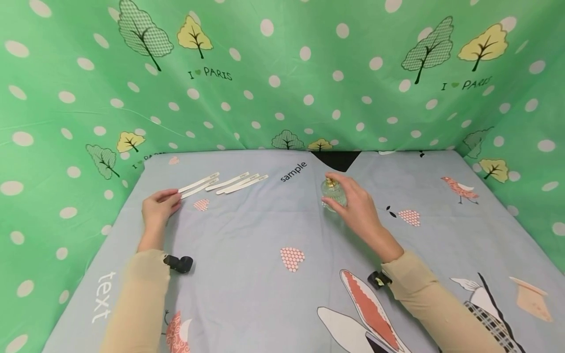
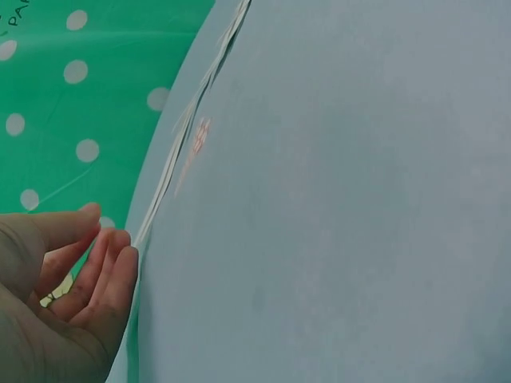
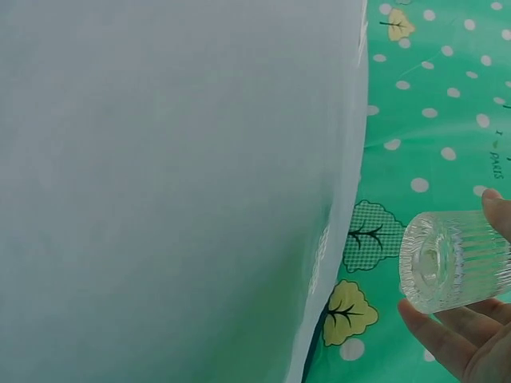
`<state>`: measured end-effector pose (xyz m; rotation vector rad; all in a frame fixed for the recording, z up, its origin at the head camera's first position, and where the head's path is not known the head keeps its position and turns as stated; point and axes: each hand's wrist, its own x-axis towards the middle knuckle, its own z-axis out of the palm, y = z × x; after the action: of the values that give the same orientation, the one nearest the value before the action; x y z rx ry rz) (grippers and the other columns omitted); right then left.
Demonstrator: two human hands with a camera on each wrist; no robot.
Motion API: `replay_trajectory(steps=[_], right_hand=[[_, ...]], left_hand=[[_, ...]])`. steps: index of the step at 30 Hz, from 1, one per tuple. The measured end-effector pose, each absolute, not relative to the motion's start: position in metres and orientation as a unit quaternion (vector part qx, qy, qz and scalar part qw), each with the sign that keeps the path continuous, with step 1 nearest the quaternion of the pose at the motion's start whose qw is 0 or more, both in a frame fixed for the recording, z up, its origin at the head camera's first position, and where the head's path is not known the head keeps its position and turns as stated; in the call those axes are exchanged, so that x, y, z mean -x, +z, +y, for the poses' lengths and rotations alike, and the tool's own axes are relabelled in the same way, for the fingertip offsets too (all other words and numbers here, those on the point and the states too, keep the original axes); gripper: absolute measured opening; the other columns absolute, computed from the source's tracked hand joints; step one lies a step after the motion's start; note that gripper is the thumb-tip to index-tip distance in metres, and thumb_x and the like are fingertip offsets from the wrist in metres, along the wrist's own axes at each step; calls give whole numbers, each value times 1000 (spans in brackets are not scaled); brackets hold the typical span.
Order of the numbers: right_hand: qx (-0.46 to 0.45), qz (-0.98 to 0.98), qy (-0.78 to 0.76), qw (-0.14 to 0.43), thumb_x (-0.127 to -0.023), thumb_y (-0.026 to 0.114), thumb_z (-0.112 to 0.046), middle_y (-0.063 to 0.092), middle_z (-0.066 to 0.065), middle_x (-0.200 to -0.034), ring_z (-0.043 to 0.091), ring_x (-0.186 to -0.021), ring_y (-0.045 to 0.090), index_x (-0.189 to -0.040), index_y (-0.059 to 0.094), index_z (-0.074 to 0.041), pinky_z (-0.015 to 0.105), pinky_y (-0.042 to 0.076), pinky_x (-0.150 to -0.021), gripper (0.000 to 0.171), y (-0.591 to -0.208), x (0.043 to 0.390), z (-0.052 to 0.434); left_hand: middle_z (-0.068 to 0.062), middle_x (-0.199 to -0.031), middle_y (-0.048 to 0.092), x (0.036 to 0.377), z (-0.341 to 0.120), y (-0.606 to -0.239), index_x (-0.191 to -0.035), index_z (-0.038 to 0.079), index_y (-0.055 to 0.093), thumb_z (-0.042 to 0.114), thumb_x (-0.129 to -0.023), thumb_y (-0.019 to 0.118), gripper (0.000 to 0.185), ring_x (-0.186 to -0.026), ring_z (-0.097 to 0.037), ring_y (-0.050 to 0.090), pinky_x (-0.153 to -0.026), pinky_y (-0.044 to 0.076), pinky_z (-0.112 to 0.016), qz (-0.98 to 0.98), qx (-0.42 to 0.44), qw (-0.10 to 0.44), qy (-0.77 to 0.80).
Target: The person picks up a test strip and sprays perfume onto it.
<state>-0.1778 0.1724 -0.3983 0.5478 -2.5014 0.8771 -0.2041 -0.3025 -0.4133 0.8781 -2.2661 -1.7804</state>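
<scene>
We've got two things in play on the grey-blue cloth (image 1: 247, 235): a small ribbed glass bottle (image 1: 333, 193) with a gold top, right of centre toward the back, and a fan of white paper strips (image 1: 222, 183) to the back left.

Key relation: the strips lie with their long axes running from near-left to far-right, near ends pointing at our left hand (image 1: 158, 206). Bottle sits well apart from them, to their right, with the printed word "sample" between. So left hand is nearer the strips, right hand (image 1: 353, 203) owns the bottle.

Right hand: fingers and thumb curled round the bottle body, gold top poking out above the grip. In the right wrist view the bottle (image 3: 455, 259) shows its round ribbed base toward the camera, thumb tip above it and fingers (image 3: 435, 339) below. We can't tell whether it's lifted clear of the cloth or resting on it.

Left hand: fingers nearly straight and together, thumb alongside, tips at the near end of the closest strip (image 1: 198, 185). In the left wrist view the fingertips (image 2: 112, 263) sit right at the strip end (image 2: 156, 207); touching or just short of it, we can't tell. No pinch on it that we can see.

Hands are well apart, one on each side of the cloth. Tan sleeves on both forearms, a small black camera clipped at each wrist.
</scene>
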Motion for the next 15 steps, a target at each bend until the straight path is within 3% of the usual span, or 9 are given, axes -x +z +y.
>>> replay_trajectory(steps=[7,15], right_hand=[[-197,-901,318,219,-85,80,-25,64,10,-132,32,-116,64,-138,54,-19,53,58,-91,59,-399,178,172],[-199,-899,322,223,-85,80,-24,64,10,-133,32,-115,65,-138,54,-19,53,59,-90,59,-399,178,171]], left_hand=[[13,-82,68,209,-293,-415,-131,0,62,12,-92,71,41,-71,4,67,-73,60,-12,-753,-277,60,-594],[18,-81,62,213,-279,-417,-132,0,61,14,-93,69,42,-75,6,64,-78,59,-12,-770,-247,52,-586]])
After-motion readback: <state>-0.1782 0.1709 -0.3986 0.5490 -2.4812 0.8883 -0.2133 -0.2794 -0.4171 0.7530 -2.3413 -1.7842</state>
